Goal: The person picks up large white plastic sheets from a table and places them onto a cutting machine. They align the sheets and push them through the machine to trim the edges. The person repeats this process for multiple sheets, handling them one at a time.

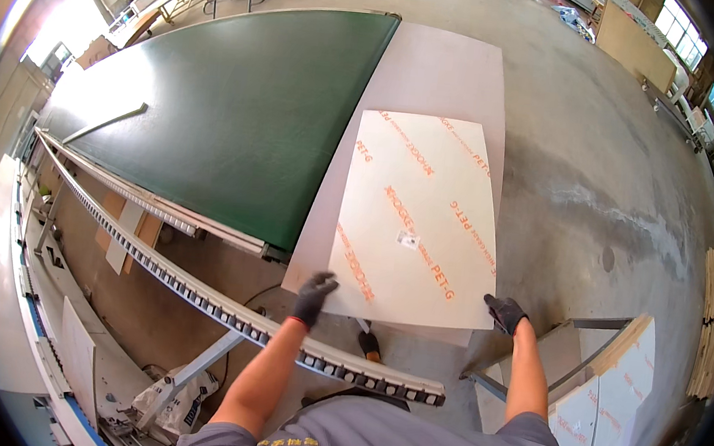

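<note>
A pale rectangular board (415,194) with orange printing and a small white label lies on a larger light grey sheet (447,69). By the board's near left corner is my left hand (313,299), in a dark glove; its fingers are slightly apart and a little blurred, with nothing seen in them. At the near right corner, my right hand (507,314), also gloved, has its fingers bent round the board's edge. The underside of that grip is hidden. Both sheets reach toward me beside a green conveyor belt (240,102).
A curved roller rail (223,300) runs along the left to just before my body. At the right stands a metal-framed rack (591,362) with white printed sheets (613,407). A narrow strip (107,123) lies on the belt. Stacked boards (713,322) stand far right.
</note>
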Tool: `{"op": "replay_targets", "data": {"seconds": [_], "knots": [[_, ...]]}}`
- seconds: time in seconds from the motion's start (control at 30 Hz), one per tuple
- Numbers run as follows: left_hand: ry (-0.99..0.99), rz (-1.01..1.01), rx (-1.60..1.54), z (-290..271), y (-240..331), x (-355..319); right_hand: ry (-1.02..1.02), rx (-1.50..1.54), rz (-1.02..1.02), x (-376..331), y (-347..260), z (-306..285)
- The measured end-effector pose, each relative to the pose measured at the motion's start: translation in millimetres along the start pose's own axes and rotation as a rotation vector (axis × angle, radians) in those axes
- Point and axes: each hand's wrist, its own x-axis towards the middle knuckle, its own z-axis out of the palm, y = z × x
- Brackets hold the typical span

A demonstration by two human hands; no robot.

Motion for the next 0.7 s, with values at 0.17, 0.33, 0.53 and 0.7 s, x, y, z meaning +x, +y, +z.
{"op": "replay_targets", "data": {"seconds": [0.17, 0.33, 0.53, 0.7], "knots": [[0.093, 0.007, -0.814, -61.1, 61.9, -53.0, -0.047, 0.387, -0.07, -135.0, -49.6, 65.4], [-0.098, 0.055, -0.865, -49.4, 34.9, -129.2, -0.21, 0.463, -0.196, -201.2, -1.9, 151.3], [-0.373, -0.229, -0.927, 5.8, -6.1, -267.8, -0.322, 0.566, -0.213, -289.9, 54.8, 251.0], [-0.312, -0.252, -0.775, -18.1, -55.6, -315.5, -0.304, 0.503, -0.293, -317.8, 98.4, 316.0]]}}
